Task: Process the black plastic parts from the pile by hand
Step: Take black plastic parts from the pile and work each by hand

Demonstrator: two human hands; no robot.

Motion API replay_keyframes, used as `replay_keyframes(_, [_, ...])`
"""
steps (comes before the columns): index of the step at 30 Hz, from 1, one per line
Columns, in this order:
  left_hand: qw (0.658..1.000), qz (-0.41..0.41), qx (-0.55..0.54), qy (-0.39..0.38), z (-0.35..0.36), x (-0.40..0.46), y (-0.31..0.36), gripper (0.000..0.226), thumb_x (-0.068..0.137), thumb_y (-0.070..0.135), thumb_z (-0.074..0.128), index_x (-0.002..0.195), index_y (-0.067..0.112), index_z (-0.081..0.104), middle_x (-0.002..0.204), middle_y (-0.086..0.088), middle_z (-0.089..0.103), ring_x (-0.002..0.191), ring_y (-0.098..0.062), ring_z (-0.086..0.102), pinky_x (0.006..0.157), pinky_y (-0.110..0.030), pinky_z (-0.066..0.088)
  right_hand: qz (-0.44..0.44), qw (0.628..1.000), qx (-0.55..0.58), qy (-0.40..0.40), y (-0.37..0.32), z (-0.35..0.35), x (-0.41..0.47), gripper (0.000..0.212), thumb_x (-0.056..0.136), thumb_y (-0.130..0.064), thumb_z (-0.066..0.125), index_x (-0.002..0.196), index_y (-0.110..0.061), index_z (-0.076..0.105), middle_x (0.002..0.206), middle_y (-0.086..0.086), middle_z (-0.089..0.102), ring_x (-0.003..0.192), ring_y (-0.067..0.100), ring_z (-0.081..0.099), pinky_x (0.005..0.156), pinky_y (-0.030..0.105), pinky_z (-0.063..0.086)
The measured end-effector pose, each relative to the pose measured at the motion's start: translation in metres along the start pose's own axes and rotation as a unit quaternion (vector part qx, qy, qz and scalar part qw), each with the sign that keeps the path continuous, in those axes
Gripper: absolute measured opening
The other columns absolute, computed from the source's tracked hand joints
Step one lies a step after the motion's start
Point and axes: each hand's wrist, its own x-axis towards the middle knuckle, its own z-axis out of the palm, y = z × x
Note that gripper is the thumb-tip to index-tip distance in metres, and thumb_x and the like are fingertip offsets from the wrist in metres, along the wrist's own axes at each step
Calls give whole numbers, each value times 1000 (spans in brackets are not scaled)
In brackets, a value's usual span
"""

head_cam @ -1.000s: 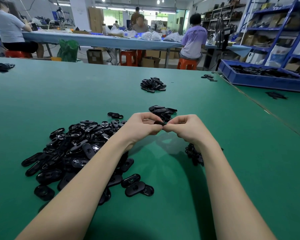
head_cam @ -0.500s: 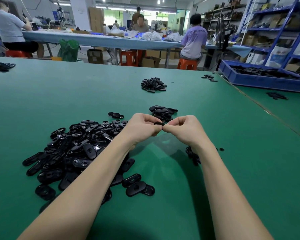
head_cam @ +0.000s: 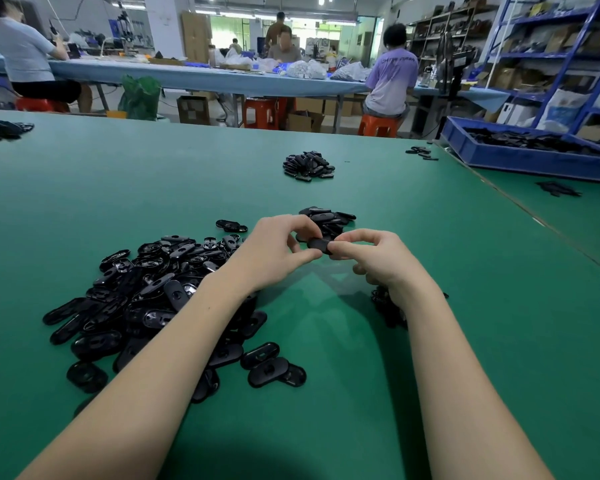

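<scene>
A big pile of black oval plastic parts [head_cam: 153,299] lies on the green table at the left, partly under my left forearm. Above the table's middle, my left hand [head_cam: 274,252] and my right hand [head_cam: 378,259] meet and pinch one black part [head_cam: 319,244] between thumbs and fingers. Just behind the hands sits a small heap of black parts [head_cam: 329,218]. Another small dark heap [head_cam: 387,306] lies under my right wrist, mostly hidden by the arm.
A further heap of black parts [head_cam: 309,166] lies mid-table, with a few more [head_cam: 421,153] at the far right and a heap [head_cam: 4,129] at the far left. A blue bin [head_cam: 520,161] of black parts stands at the right. People sit at benches beyond.
My fingers have shifted on the pinched part: the left fingers lifted and spread, so more of the part shows between the hands. The piles have not moved.
</scene>
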Motion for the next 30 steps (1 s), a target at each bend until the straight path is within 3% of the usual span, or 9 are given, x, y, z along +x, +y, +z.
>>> replay_keyframes(5, [995, -53, 62, 61, 11, 21, -10, 18, 83, 36, 78, 98, 27, 72, 95, 9, 69, 74, -11, 58, 83, -32, 52, 8, 1000, -19, 17, 0, -8, 1, 27, 82, -43, 81, 99, -25, 71, 95, -5, 78, 44, -2, 55, 39, 11, 34])
replay_keyframes(10, [987, -137, 31, 78, 23, 67, -2, 21, 82, 42, 77, 95, 30, 67, 86, 11, 65, 91, -17, 65, 79, -32, 53, 15, 999, -38, -12, -1, -7, -2, 23, 87, -39, 77, 102, -22, 72, 87, -9, 78, 56, 5, 60, 45, 17, 36])
replay_keyframes(16, [978, -196, 50, 50, 34, 100, -7, 17, 87, 38, 74, 98, 28, 66, 109, -1, 69, 102, -23, 65, 91, -38, 54, 6, 998, -49, -38, -5, -8, -4, 23, 87, -40, 75, 104, -25, 70, 83, -13, 78, 55, 3, 60, 46, 17, 38])
replay_keyframes(21, [976, -207, 26, 55, 34, 93, -11, 19, 87, 37, 72, 102, 27, 65, 103, 1, 69, 105, -22, 65, 94, -39, 54, 7, 998, -50, -44, -7, -9, -6, 21, 89, -39, 74, 104, -24, 71, 87, -12, 78, 61, 6, 61, 50, 19, 38])
replay_keyframes(26, [980, -186, -17, 72, 12, 59, -10, 17, 90, 37, 67, 102, 25, 68, 95, 8, 68, 96, -17, 65, 81, -30, 51, 3, 995, -77, -61, -7, -9, -7, 18, 90, -38, 73, 103, -26, 71, 87, -13, 78, 64, 8, 63, 56, 22, 41])
replay_keyframes(30, [983, -176, -53, -1, -17, 24, -8, 11, 93, 36, 62, 95, 29, 71, 95, 11, 73, 78, -10, 70, 67, -25, 46, -9, 992, -98, -75, -7, -5, -6, 15, 91, -39, 72, 101, -28, 71, 87, -14, 78, 65, 7, 64, 59, 23, 43])
